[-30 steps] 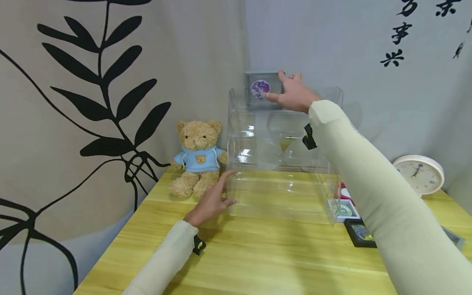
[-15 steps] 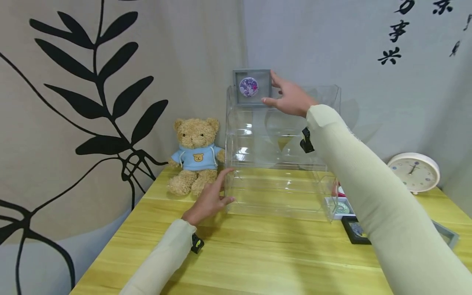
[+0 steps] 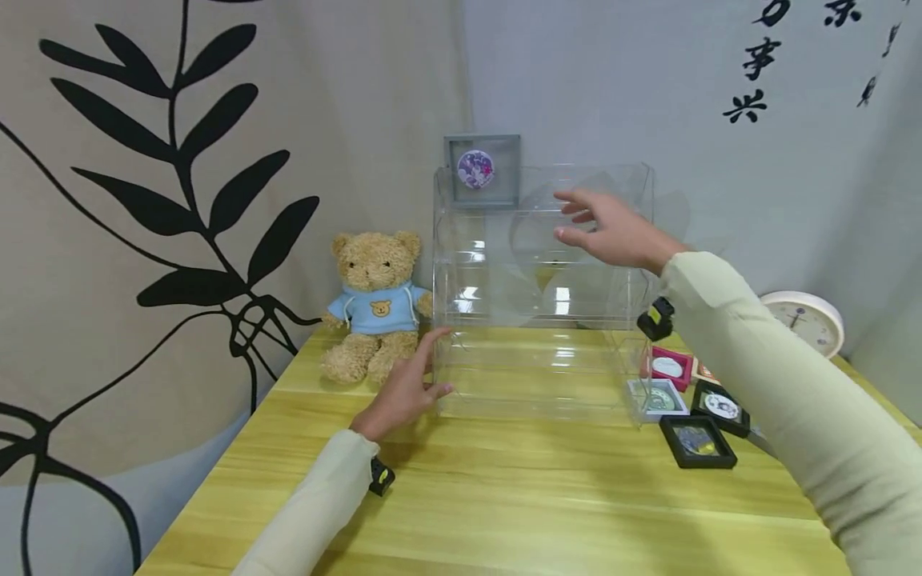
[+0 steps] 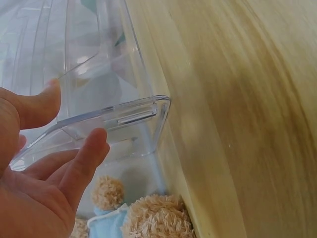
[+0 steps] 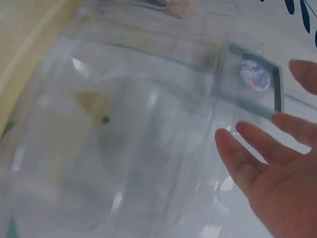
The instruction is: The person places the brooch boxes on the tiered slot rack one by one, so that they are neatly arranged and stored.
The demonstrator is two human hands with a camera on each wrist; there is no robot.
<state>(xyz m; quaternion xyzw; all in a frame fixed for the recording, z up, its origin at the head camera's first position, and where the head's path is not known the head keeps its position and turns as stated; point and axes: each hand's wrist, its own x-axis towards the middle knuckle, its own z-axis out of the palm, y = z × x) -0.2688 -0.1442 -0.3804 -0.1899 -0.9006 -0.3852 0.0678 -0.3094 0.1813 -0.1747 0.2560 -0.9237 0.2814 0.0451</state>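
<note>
Your left hand [image 3: 399, 398] grips the rack [image 3: 515, 300] by its side, likely steadying it. Your right hand [image 3: 621, 230], fingers loosely spread, holds nothing; the frame [image 3: 507, 166] stands at the rack's top left, probably propped upright there.

We see a tan teddy bear [image 3: 360, 276] sitting upright on the wood-grain bench [image 3: 504, 504], dressed in a light blue hoodie [image 3: 399, 312] with a small bear face on its chest. Behind it, a black plant print [image 3: 154, 210] climbs the beige backdrop [image 3: 374, 120]. To our right stand a round white clock [image 3: 810, 320], partly hidden, and, higher up, black Chinese characters [image 3: 761, 58].
</note>
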